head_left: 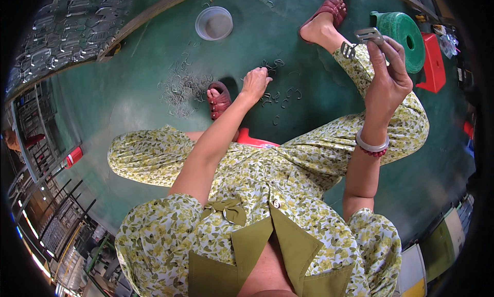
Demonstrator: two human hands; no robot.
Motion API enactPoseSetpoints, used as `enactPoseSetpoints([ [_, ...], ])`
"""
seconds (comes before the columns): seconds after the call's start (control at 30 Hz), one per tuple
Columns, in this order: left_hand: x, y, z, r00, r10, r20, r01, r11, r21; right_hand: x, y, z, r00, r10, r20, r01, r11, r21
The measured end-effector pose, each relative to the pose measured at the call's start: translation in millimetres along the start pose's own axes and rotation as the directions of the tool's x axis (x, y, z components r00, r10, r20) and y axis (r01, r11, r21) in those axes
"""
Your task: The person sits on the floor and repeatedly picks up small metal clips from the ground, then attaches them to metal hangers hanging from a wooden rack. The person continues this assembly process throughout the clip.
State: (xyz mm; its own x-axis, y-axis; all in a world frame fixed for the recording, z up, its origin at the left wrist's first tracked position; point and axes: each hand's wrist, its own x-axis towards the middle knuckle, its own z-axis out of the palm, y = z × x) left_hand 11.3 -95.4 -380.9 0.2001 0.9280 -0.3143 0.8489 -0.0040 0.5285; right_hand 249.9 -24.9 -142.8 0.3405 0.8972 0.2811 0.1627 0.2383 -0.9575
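My left hand [255,84] is low over the green floor, between my feet. Its fingers are closed, and whatever they hold is hidden. Right beside its fingertips lie several small curved metal wire hooks [276,65]. Raised on the right, my right hand [390,73] pinches a slotted metal piece [368,35] between thumb and fingers. Another dark slotted piece [348,51] hangs just below and left of it; how the two join cannot be made out. A larger spread of curved metal wire pieces [180,88] covers the floor left of my left foot.
A translucent round tub [214,23] stands at the far middle. A green plastic stool [402,39] and a red stool [433,63] are at the far right. Metal parts fill a wood-edged area [67,34] at far left. A red plastic seat [252,138] shows beneath me.
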Motion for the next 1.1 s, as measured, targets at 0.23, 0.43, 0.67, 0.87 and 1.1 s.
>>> enactPoseSetpoints([
  [0.23,3,-1,18,0.990,0.124,0.062,-0.137,0.943,0.304,1,-3,2,1.000,0.016,-0.003,-0.016,0.999,0.031],
  [0.43,-1,0,13,0.987,0.157,0.035,-0.160,0.939,0.304,2,-12,7,0.998,-0.011,0.060,0.013,0.999,-0.034],
  [0.67,4,-24,-21,0.998,0.039,-0.047,-0.037,0.998,0.047,-3,-21,20,0.983,0.012,0.185,-0.004,0.999,-0.048],
  [0.87,10,64,-177,0.989,-0.099,-0.113,0.006,0.778,-0.629,-12,-37,36,0.973,0.087,0.213,-0.096,0.995,0.035],
  [1.1,-38,157,-285,0.873,0.198,-0.445,-0.475,0.544,-0.691,-15,-57,63,0.963,0.066,0.261,-0.099,0.988,0.115],
])
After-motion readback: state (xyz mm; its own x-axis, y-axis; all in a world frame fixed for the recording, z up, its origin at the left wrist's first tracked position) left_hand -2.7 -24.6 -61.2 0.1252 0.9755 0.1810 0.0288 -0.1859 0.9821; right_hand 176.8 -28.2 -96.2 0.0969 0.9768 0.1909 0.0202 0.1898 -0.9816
